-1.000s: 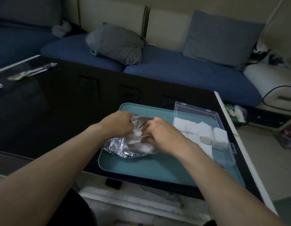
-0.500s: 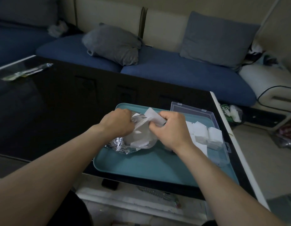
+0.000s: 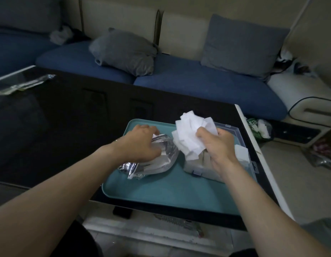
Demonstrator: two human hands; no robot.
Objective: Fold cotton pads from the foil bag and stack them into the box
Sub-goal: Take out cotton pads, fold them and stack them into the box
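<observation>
Nearest us, we see two bare forearms reaching in from the lower corners over a shallow teal plastic tray (image 3: pixel 161 191) that sits at the near right corner of a glossy black table (image 3: pixel 59 127). On the tray, at about ten o'clock from its middle, lies a crumpled silver foil bag (image 3: pixel 151 164), and the left hand (image 3: pixel 140 143) rests on top of it with fingers curled over its upper edge, gripping it. At two o'clock on the tray stands a clear plastic box with a hinged lid (image 3: pixel 242 164), with white folded cotton pads (image 3: pixel 241 151) showing inside, though the arm hides most of them, so we can't count them. Above the box's near left part, the right hand (image 3: pixel 218 145) is closed around a loose bunch of white cotton pads (image 3: pixel 190 132), lifted clear of the bag. Farther off, at eleven o'clock on the table, lies a clear wrapper (image 3: pixel 25 85). Beyond the table runs a blue-cushioned sofa (image 3: pixel 198 80) with a slumped grey pillow (image 3: pixel 124 51) at twelve o'clock and a square grey cushion (image 3: pixel 242 45) at one o'clock.
</observation>
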